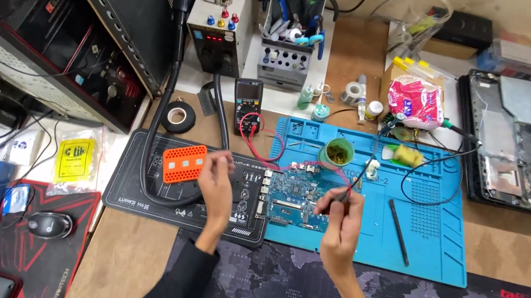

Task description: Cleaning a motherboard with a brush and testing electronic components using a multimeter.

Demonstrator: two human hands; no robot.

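Observation:
A small blue circuit board (290, 197) lies across the seam between a black work mat (141, 185) and a blue silicone mat (430, 254). My right hand (339, 217) pinches a thin probe with a trailing lead, its tip over the board's right end. My left hand (217, 180) rests on the black mat just left of the board, fingers drawn together; whether it holds anything is unclear. A multimeter (247, 104) with red and black leads stands behind the board.
An orange perforated plate (184, 163) and a black tape roll (179, 117) lie left of my left hand. A green cup (336, 152), a black pry stick (398, 232), an opened laptop (522, 145), a hot-air station (219, 30) and a mouse (49, 224) surround the mats.

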